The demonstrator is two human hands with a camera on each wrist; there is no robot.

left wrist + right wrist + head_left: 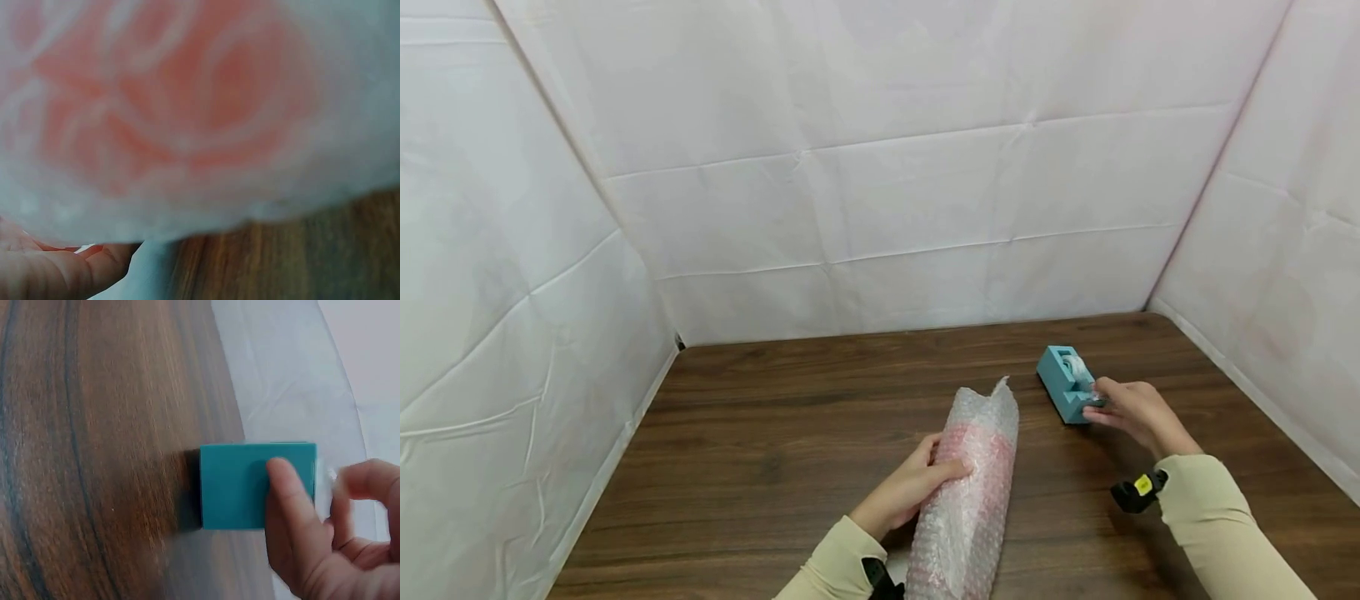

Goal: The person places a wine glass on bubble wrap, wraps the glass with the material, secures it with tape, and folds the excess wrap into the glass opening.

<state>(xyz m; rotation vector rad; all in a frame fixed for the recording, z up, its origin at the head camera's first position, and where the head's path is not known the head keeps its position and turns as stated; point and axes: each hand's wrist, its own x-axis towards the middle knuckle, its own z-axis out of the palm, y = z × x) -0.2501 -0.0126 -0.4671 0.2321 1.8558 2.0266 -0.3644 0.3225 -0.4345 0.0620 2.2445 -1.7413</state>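
Your left hand: gripping pink-and-clear bubble-wrapped cylinder, presumably steadying it | right hand: pinching clear tape at teal block-shaped dispenser, toward brown wood-grain counter's right edge

Bright, even light from above the table; the close views are dimmer and softer.
The head view is mostly clear, with pale cloth walls close to washed out, a dull sheen on the bubble wrap and a soft shadow below the right sleeve. In the left wrist view, bubble wrap fills the lens, bluish and badly out of focus. The right wrist view bends lines toward its edges, shades the wood beside the tape dispenser and slightly blurs the right hand.
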